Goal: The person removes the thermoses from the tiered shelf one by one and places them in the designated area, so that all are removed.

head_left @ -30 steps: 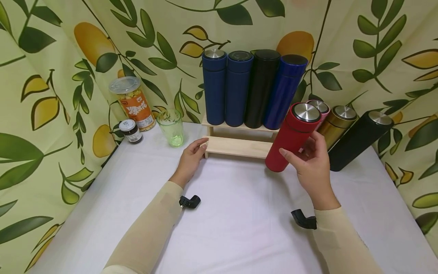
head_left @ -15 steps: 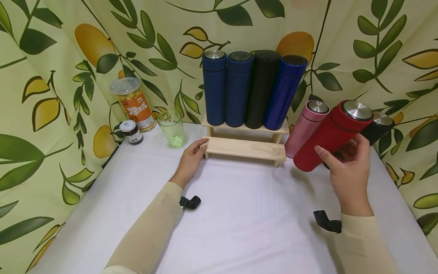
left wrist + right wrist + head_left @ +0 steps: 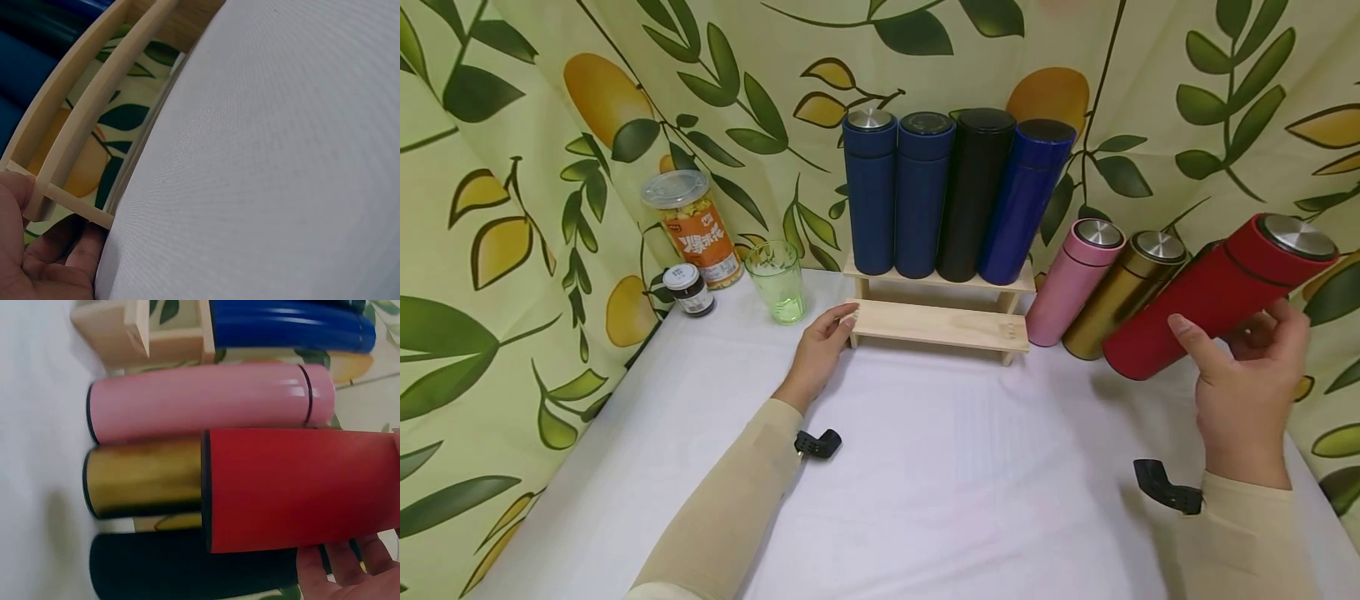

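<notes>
My right hand (image 3: pixel 1251 392) holds a red thermos flask (image 3: pixel 1213 296) with a steel lid, tilted to the right above the table. In the right wrist view the red flask (image 3: pixel 300 487) overlaps a gold flask (image 3: pixel 147 481) and a black one (image 3: pixel 194 565); its base is clear of the table cloth. My left hand (image 3: pixel 814 354) grips the left end of a two-step wooden stand (image 3: pixel 936 325). The left wrist view has the thumb at the stand's leg (image 3: pixel 78 206) and the other fingers behind it. The lower step is bare.
Two dark blue flasks (image 3: pixel 870 200), a black flask (image 3: pixel 976 196) and a shiny blue flask (image 3: pixel 1026 204) stand on the upper step. A pink flask (image 3: pixel 1072 287) stands right of the stand. At left are a green glass (image 3: pixel 777 283), a snack tub (image 3: pixel 696 233) and a small jar (image 3: pixel 687 292).
My right hand has carried the red flask to the right, from in front of the stand's right end past the pink and gold flasks, tilting it further. The left hand has stayed put.
</notes>
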`<state>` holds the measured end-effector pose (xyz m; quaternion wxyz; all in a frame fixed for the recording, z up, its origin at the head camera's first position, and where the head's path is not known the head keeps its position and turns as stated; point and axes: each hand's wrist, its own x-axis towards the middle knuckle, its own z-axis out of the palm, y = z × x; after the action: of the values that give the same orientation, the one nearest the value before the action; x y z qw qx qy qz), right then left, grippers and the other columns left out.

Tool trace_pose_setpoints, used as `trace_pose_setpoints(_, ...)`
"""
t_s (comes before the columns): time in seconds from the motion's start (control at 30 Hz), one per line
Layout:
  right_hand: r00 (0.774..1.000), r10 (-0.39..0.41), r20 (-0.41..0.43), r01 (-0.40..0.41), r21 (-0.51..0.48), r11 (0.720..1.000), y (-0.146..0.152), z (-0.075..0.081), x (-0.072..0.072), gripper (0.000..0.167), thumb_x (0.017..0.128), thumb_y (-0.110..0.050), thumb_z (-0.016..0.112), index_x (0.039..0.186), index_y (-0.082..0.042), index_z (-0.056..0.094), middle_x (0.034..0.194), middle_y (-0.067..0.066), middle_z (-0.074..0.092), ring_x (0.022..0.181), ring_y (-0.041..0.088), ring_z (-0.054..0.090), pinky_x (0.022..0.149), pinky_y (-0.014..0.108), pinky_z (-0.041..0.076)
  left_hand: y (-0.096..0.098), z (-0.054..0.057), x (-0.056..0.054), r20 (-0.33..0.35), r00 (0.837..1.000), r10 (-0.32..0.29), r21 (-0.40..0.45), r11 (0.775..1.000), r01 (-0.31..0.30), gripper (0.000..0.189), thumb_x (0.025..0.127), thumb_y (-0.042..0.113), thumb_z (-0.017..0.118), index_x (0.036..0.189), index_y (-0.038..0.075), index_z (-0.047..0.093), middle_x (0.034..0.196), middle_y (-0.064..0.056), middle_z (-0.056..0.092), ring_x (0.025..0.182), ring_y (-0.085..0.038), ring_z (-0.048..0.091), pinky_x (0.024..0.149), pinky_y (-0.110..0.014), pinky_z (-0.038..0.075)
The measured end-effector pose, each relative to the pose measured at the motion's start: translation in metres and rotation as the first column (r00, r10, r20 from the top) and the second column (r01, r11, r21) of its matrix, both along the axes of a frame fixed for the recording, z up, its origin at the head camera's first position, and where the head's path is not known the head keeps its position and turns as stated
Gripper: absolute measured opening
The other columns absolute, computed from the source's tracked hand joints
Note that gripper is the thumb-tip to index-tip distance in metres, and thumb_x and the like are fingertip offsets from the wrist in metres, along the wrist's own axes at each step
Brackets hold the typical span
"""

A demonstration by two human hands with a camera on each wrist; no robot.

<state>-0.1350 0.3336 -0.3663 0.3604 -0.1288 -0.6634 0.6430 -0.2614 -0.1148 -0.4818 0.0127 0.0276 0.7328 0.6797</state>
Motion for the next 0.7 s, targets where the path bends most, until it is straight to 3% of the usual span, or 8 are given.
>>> trace_pose_setpoints(0.2,0.984,-0.124,0.128,0.107,0.126,0.986,0.013,0.005,0.004,0.072,0.099,-0.005,0.081,0.159,-0.026,0.046,0.154,-0.001,0.053,0.130,0.010,0.051,0.111,0.022,0.042,0.000,0.000,0.000,0.000,1.000,-0.004,0.021,1.000,0.004,0.035,0.115,0.020,0.061,0.149,0.016,0.067,0.159,-0.008,0.055,0.136,-0.024,0.060,0.109,-0.038,0.053)
trace_pose_setpoints(0.5,0.985,-0.138,0.105,0.133,0.051,0.990,0.029,0.003,0.006,0.071,0.099,-0.005,0.081,0.159,-0.028,0.051,0.152,-0.001,0.053,0.127,0.009,0.053,0.117,0.025,0.040,0.000,0.001,0.001,-0.003,1.000,-0.002,0.023,1.000,0.002,0.035,0.115,0.019,0.060,0.150,0.016,0.067,0.163,-0.006,0.051,0.138,-0.024,0.059,0.109,-0.038,0.053)
trace_pose_setpoints(0.7,0.988,-0.124,0.088,0.130,-0.055,0.990,0.039,0.000,0.004,0.073,0.097,-0.005,0.083,0.158,-0.029,0.052,0.153,-0.002,0.052,0.127,0.009,0.053,0.120,0.026,0.037,0.000,0.001,0.000,-0.001,1.000,-0.002,0.024,1.000,0.002,0.035,0.115,0.019,0.061,0.149,0.016,0.067,0.162,-0.006,0.052,0.137,-0.024,0.059,0.109,-0.038,0.053)
